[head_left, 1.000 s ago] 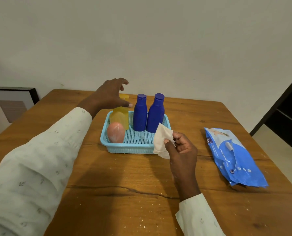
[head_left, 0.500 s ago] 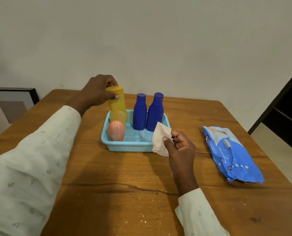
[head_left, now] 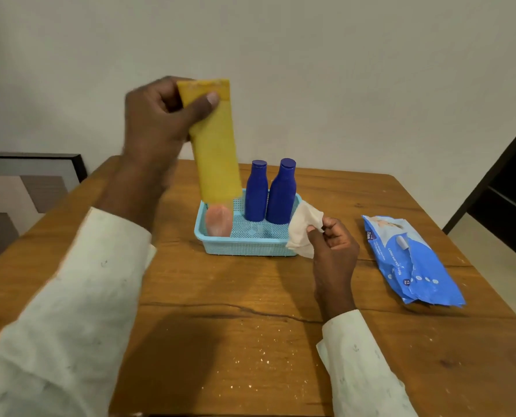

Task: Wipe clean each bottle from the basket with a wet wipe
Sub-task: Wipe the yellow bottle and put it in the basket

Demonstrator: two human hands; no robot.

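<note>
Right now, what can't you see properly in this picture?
Head view only:
- yellow bottle: motion-blurred, label unreadable; left hand covers part of its cap.
- pink bottle: top hidden behind the yellow bottle.
- wet wipe pack: print too small.
- wet wipe: partly hidden in the right hand.

Two arms in view, both in long sleeves. Left sleeve [head_left: 70, 311]: off-white, pale greenish-cream fabric, scattered tiny dark anchor-like motifs, loose fit, soft folds, cuff open and wide at wrist. Right sleeve [head_left: 359, 368]: same fabric, same small print, cuff edge straight across wrist. Left hand [head_left: 157, 121] and right hand [head_left: 335, 251] bare; no rings, watch or gloves seen.
</note>
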